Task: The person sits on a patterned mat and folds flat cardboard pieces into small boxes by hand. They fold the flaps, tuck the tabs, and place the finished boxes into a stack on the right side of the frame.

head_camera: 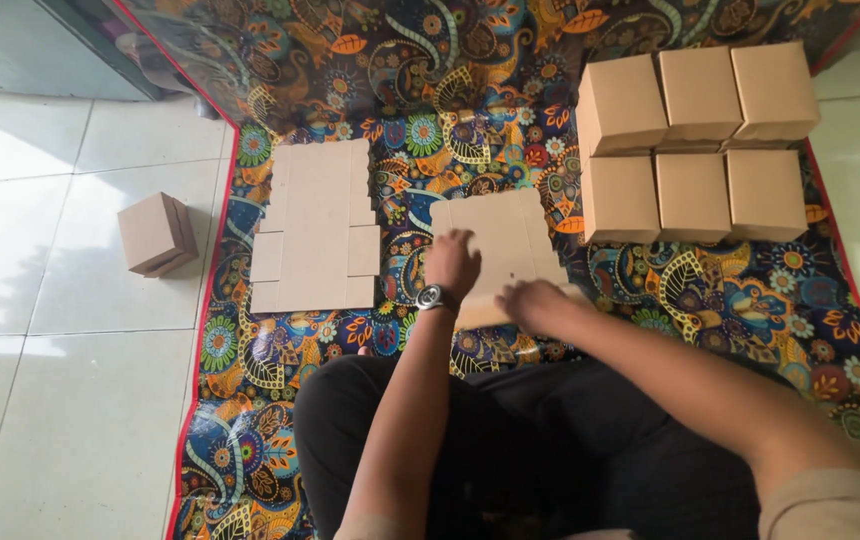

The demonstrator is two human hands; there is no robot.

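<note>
A flat cardboard blank (pixel 498 240) is pressed onto the patterned mat (pixel 710 300) by both hands. The left hand (pixel 451 262) is laid on its near left part, fingers curled; the right hand (pixel 535 303) is closed over its near edge. Folded boxes (pixel 695 140) are stacked just right of the blank, and a pile of flat blanks (pixel 316 228) is seen to its left.

A colourful paisley-patterned mat (pixel 710 300) with a red edge covers white floor tiles (pixel 50 400). On it lie a flat brown cardboard blank (pixel 500 240) under both hands, a stack of flat blanks (pixel 318 228) left of them, and six folded cardboard boxes (pixel 695 145) beyond the right hand. One folded box (pixel 157 233) sits on the tiles, far left.
</note>
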